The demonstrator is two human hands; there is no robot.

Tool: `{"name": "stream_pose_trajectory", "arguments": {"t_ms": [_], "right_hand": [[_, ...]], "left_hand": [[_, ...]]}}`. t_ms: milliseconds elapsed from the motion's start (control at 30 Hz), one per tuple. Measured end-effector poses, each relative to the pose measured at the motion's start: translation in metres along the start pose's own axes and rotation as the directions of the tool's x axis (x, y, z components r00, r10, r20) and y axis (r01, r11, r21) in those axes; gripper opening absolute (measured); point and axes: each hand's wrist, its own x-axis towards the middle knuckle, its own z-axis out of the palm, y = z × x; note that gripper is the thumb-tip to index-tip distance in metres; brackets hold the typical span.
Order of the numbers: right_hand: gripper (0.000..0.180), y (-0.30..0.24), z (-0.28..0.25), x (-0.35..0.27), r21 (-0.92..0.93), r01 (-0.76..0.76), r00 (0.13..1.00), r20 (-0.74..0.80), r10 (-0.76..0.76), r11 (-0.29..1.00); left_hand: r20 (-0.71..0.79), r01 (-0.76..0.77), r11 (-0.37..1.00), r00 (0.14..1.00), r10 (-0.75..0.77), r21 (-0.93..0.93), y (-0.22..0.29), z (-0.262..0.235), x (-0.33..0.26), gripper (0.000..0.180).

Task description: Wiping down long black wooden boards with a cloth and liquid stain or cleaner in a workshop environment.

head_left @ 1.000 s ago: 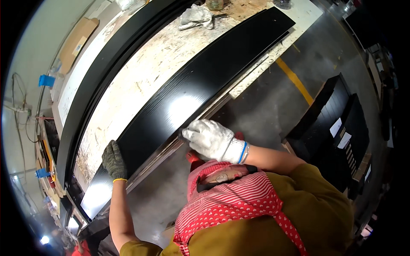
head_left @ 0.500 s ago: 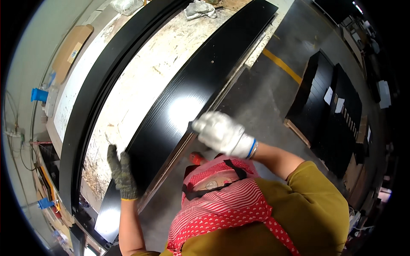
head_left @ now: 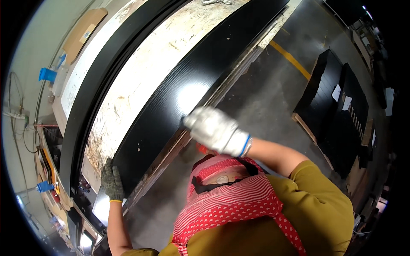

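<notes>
Seen from the middle of the view, a blue plastic holder (head_left: 47,74) is between nine and ten o'clock, and a brown flat piece of cardboard (head_left: 85,32) is at ten o'clock. Next comes a long black strip (head_left: 87,98), which looks bent in this lens and runs from eight to nearly twelve o'clock. At eight o'clock, the left hand (head_left: 112,181), in a dark green knitted glove with yellow cuff edge, lies over the far edge of a long black wood-grained panel (head_left: 171,98). Its fingers are close together and only a little bent; whether it grips, one cannot tell. This panel stretches from eight to one o'clock along the near side of a pale, stained worktop (head_left: 132,98). Close to the centre, the right hand (head_left: 215,130), in a soiled white glove with blue cuff edge, is over the panel's near edge. Its fingers are curled, pinching a small dark piece (head_left: 184,120), too blurred to name. At two o'clock, a yellow line (head_left: 292,59) crosses the grey floor; at three o'clock stand black panels with white papers (head_left: 341,115).
</notes>
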Motion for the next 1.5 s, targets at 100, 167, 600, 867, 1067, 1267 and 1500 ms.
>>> {"name": "stream_pose_trajectory", "arguments": {"t_ms": [100, 167, 600, 867, 1067, 1267, 1500], "right_hand": [[0.019, -0.027, 0.004, -0.003, 0.256, 0.012, 0.999, -0.044, -0.001, 0.967], [0.016, 0.000, -0.023, 0.006, -0.039, 0.281, 0.955, -0.083, -0.284, 0.959], [0.021, -0.117, 0.062, -0.001, 0.205, 0.059, 0.997, 0.031, -0.066, 0.977], [0.034, -0.165, 0.108, -0.019, -0.124, 0.264, 0.952, -0.126, -0.280, 0.956], [0.032, -0.292, 0.158, -0.014, 0.119, 0.108, 0.993, -0.053, -0.103, 0.987], [0.035, -0.287, 0.170, -0.018, 0.051, -0.217, 0.953, -0.203, 0.223, 0.975], [0.028, -0.433, 0.230, -0.005, 0.192, -0.098, 0.926, 0.377, 0.019, 0.977]], "left_hand": [[-0.001, 0.014, 0.999, 1.000, -0.014, 0.034, 0.001, 0.001, 0.002, 0.046], [-0.007, -0.003, 0.995, 1.000, 0.003, 0.095, 0.001, 0.000, -0.006, 0.047], [-0.083, 0.029, 0.998, 0.996, -0.034, -0.059, 0.009, -0.005, -0.003, 0.049], [-0.136, -0.053, 0.967, 0.991, 0.019, -0.251, 0.001, -0.007, -0.002, 0.052], [-0.149, -0.273, 0.791, 0.962, 0.229, -0.547, -0.082, -0.029, -0.004, 0.051], [0.303, -0.262, 0.959, 0.910, 0.283, -0.110, -0.223, -0.070, -0.036, 0.070], [0.450, -0.157, 0.955, 0.855, 0.258, -0.250, -0.221, -0.076, -0.053, 0.078]]}}
